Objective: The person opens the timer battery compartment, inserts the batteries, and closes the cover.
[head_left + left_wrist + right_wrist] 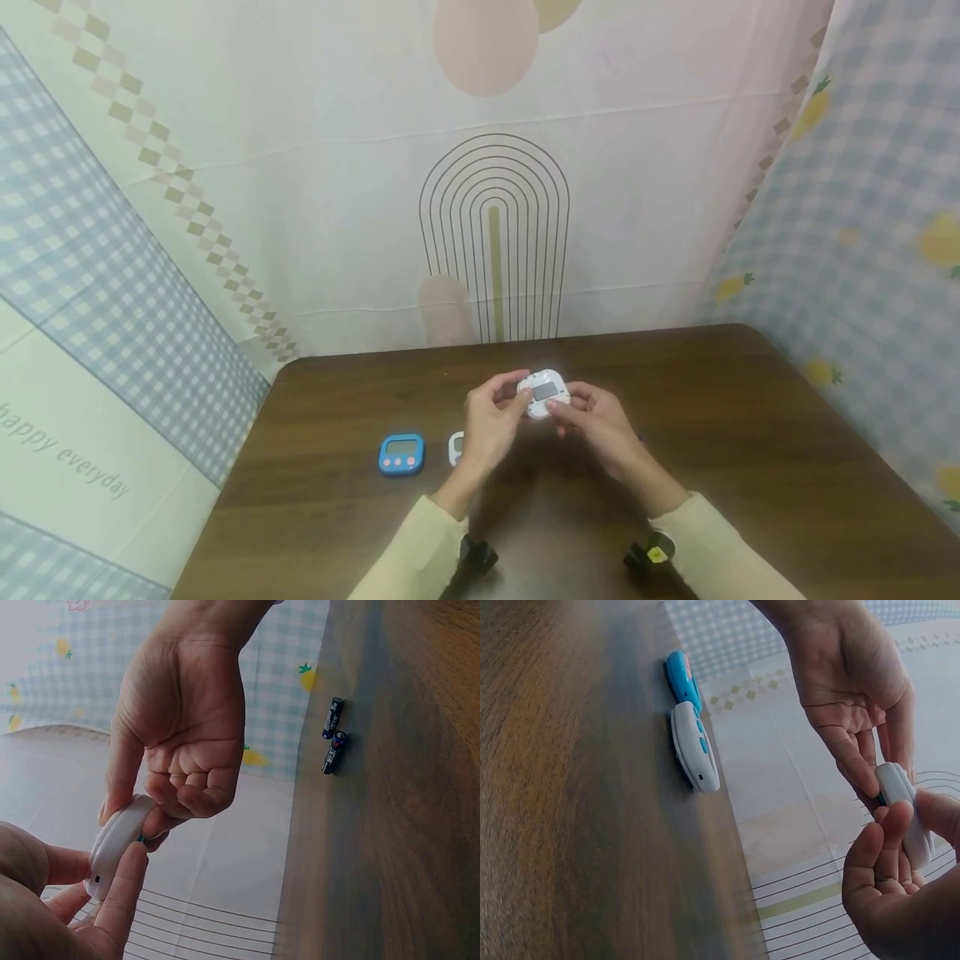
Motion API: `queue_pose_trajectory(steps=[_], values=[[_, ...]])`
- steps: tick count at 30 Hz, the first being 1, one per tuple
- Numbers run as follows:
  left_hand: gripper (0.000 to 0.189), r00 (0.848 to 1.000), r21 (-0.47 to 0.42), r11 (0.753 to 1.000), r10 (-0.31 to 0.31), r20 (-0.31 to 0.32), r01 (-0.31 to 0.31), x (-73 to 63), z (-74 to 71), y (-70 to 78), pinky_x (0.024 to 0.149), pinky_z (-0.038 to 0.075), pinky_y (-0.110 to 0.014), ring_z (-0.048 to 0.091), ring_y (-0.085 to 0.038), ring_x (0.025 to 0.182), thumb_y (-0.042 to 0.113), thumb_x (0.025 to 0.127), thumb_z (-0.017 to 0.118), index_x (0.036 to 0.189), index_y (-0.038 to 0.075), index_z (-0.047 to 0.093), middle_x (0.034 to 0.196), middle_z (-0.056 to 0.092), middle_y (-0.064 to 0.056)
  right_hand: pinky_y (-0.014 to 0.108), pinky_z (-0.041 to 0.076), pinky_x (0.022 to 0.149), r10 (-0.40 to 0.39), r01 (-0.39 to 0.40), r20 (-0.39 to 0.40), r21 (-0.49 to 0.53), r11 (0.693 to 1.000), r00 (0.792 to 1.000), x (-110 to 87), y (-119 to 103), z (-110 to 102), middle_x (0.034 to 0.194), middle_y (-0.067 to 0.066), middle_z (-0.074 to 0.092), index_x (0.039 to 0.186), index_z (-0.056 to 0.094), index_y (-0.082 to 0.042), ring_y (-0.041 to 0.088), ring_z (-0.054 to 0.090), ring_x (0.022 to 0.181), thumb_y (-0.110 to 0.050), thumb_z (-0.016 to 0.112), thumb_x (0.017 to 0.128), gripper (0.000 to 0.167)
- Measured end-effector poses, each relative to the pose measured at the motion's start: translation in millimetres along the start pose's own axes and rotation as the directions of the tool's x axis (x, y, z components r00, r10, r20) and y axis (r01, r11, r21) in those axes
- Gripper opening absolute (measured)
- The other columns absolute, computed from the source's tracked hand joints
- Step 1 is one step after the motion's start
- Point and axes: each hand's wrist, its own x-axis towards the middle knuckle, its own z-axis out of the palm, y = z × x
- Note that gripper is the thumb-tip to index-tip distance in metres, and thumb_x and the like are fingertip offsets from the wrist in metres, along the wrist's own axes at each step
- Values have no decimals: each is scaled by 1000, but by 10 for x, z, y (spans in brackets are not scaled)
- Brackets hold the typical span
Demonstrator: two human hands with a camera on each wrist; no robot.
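Observation:
Above the table, a rounded white digital timer point(545, 393) is held between both hands, a face with a grey rectangle turned up. My left hand point(495, 417) pinches its left side, thumb on the upturned face and fingers below. On the right side, my right hand point(603, 423) grips the timer with its thumb near the lower edge of that face. Both wrist views show the held timer point(118, 844) edge-on, with a bit of blue on its underside beside the fingertips.
On the brown table point(330, 517), left of the hands, lies a blue timer point(401, 455) with pink buttons. Beside it is another white timer point(694, 748) with blue buttons, partly hidden by the left hand in the head view. Two dark batteries point(333, 735) lie to the right.

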Motion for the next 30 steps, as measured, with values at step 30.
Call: queue_pose_trajectory(steps=[30], values=[[76, 975, 59, 998, -4, 223, -9, 29, -136, 111, 88, 65, -34, 73, -35, 113, -9, 82, 80, 151, 11, 57, 132, 70, -22, 28, 60, 71, 24, -22, -17, 91, 996, 1000, 43, 20, 11, 89, 2, 73, 149, 53, -1, 15, 66, 68, -18, 72, 101, 54]])
